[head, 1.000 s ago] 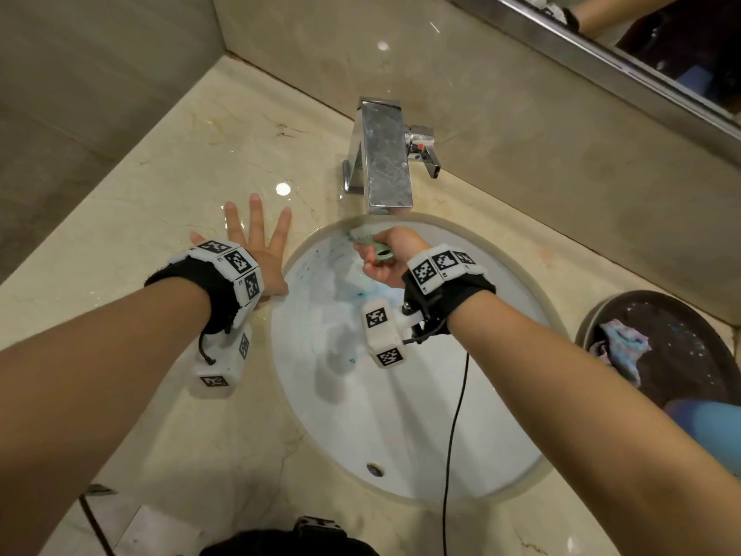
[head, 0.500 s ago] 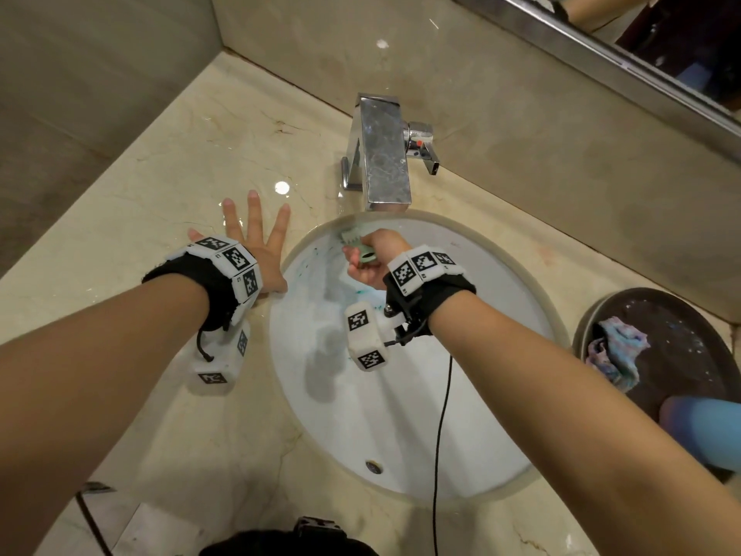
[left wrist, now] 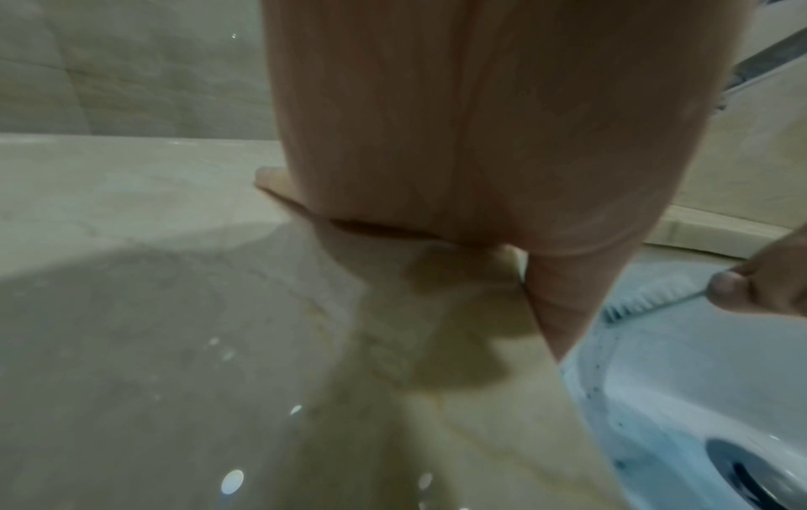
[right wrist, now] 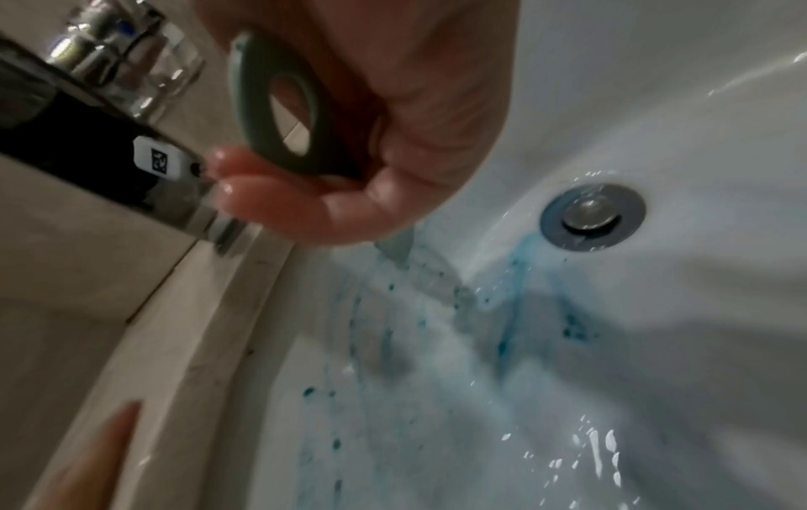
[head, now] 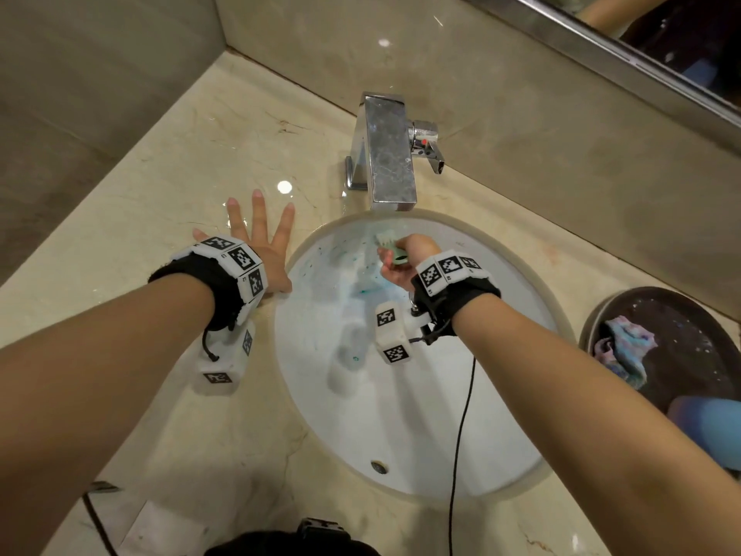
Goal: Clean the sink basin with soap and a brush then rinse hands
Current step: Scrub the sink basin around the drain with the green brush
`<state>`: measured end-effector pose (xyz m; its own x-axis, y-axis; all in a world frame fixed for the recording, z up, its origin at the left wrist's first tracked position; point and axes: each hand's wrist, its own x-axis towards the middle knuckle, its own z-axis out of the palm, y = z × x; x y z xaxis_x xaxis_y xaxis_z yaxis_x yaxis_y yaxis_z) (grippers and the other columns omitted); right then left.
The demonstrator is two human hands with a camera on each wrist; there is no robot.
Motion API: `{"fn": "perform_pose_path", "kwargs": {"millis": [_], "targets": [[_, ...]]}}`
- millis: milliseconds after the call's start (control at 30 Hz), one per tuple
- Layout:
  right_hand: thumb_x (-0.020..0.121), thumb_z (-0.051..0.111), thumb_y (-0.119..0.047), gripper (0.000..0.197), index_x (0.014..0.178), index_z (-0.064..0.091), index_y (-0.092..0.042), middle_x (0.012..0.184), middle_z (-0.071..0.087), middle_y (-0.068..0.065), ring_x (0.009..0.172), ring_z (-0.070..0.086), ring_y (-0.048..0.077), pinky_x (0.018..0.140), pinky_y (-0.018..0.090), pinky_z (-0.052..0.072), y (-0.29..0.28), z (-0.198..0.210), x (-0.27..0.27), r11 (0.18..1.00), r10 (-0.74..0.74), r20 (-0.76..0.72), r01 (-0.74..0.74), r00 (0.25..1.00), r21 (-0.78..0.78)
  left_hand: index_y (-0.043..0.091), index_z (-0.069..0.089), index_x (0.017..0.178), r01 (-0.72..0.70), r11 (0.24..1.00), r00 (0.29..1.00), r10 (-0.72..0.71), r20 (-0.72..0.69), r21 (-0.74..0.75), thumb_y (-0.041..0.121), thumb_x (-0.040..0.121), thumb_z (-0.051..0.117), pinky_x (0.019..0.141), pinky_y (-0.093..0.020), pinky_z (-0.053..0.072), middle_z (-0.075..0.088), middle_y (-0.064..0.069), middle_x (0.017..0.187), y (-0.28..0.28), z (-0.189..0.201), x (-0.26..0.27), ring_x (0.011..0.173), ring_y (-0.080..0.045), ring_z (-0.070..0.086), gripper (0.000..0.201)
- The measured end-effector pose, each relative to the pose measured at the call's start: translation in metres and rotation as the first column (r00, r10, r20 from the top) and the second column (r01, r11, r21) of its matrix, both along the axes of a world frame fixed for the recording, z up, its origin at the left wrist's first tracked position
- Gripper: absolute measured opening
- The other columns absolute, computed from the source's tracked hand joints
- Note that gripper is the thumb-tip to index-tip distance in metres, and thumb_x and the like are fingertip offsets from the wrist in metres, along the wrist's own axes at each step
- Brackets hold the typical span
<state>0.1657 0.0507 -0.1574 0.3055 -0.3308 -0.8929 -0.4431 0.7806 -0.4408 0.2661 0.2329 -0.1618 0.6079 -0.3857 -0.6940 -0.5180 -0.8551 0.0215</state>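
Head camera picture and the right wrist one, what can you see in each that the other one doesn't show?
Only the head view shows the dark tray with a crumpled cloth, the mirror and the left hand flat on the counter.

Only the right wrist view shows the drain and the hole in the brush handle.

Both show the right hand gripping the brush, the tap, and blue soap streaked in the sink.

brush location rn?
Head view: the brush is in the right hand, bristles against the sink basin back wall just below the faucet, right of the left hand flat on the counter.
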Motion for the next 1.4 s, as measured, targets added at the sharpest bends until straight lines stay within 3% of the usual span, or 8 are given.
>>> {"fn": "perform_pose_path", "kwargs": {"millis": [267,500,667,867,1000,1067,1233,1400], "targets": [[0.098,0.031,-0.006,0.024,0.076,0.041,-0.003,0.071,0.048,0.015,0.021,0.04,0.012,0.03,0.014,0.038,-0.002,0.004,-0.001,0.999,-0.048,0.026,0.048,0.998,0.02,0.037,-0.04,0.133,0.003,1.0,1.0,-0.003,0.003,0.006,0.045,0.081,0.063,0.098,-0.076,0.005,-0.048,-0.007,0.14,0.0,0.001,-0.001,0.133,-0.042,-0.034,0.115],[0.098,0.032,-0.004,0.03,0.07,0.044,-0.001,0.071,0.047,0.01,0.048,0.04,0.01,0.029,0.016,0.036,-0.019,-0.006,-0.014,0.998,-0.054,-0.07,0.052,0.996,-0.031,0.037,-0.04,0.133,0.0,1.0,1.0,0.0,0.008,-0.01,0.044,0.082,0.062,0.099,-0.076,0.005,-0.048,-0.007,0.14,0.0,-0.001,0.0,0.133,-0.041,-0.033,0.115],[0.098,0.032,-0.007,0.022,0.079,0.042,-0.003,0.069,0.05,0.015,0.022,0.042,0.014,0.03,0.014,0.037,0.001,-0.002,0.003,0.997,-0.065,-0.001,0.065,0.998,0.035,0.037,-0.04,0.133,0.006,1.0,1.0,-0.006,0.012,-0.01,0.045,0.082,0.061,0.098,-0.076,0.004,-0.048,-0.007,0.14,0.0,-0.003,0.0,0.133,-0.042,-0.033,0.114],[0.099,0.034,-0.008,0.027,0.074,0.042,-0.002,0.07,0.052,0.014,0.027,0.042,0.01,0.031,0.014,0.037,-0.005,0.014,-0.002,1.0,-0.003,-0.064,0.003,0.998,0.004,0.038,-0.041,0.132,0.006,1.0,1.0,-0.005,0.019,-0.026,0.044,0.081,0.062,0.097,-0.076,0.004,-0.049,-0.007,0.14,0.001,-0.007,0.002,0.133,-0.042,-0.033,0.115],[0.101,0.033,-0.015,0.036,0.069,0.043,-0.002,0.053,0.053,0.007,0.019,0.035,0.009,0.047,0.018,0.029,-0.022,0.008,-0.024,0.99,0.115,-0.15,-0.125,0.982,-0.063,0.037,-0.039,0.134,0.013,0.999,0.999,-0.012,0.035,-0.033,0.043,0.08,0.063,0.099,-0.076,0.006,-0.047,-0.008,0.141,0.0,-0.012,0.001,0.133,-0.044,-0.032,0.116],[0.101,0.03,-0.015,0.034,0.073,0.045,-0.003,0.045,0.052,0.004,0.021,0.033,0.009,0.041,0.017,0.031,-0.022,0.004,-0.035,0.985,0.147,-0.144,-0.158,0.979,-0.07,0.037,-0.039,0.134,0.024,0.999,0.998,-0.022,0.053,-0.043,0.044,0.079,0.064,0.1,-0.075,0.008,-0.046,-0.008,0.142,0.001,-0.014,0.002,0.133,-0.045,-0.031,0.117],[0.1,0.026,-0.011,0.037,0.07,0.046,-0.001,0.067,0.041,0.007,0.038,0.038,0.012,0.031,0.014,0.034,-0.012,0.002,-0.05,0.992,0.092,-0.119,-0.102,0.989,-0.08,0.035,-0.043,0.132,0.03,0.999,0.999,-0.029,0.026,-0.039,0.046,0.08,0.061,0.1,-0.075,0.008,-0.048,-0.011,0.139,0.001,-0.014,0.006,0.131,-0.047,-0.033,0.116],[0.099,0.028,-0.011,0.031,0.072,0.043,-0.005,0.038,0.046,0.007,0.023,0.04,0.013,0.033,0.017,0.04,-0.001,-0.002,-0.052,0.99,0.025,-0.155,-0.045,0.988,-0.131,0.033,-0.039,0.135,0.033,0.999,0.999,-0.032,0.029,-0.024,0.046,0.084,0.057,0.1,-0.076,0.007,-0.045,-0.012,0.142,0.0,-0.008,0.003,0.132,-0.046,-0.031,0.11]]}}
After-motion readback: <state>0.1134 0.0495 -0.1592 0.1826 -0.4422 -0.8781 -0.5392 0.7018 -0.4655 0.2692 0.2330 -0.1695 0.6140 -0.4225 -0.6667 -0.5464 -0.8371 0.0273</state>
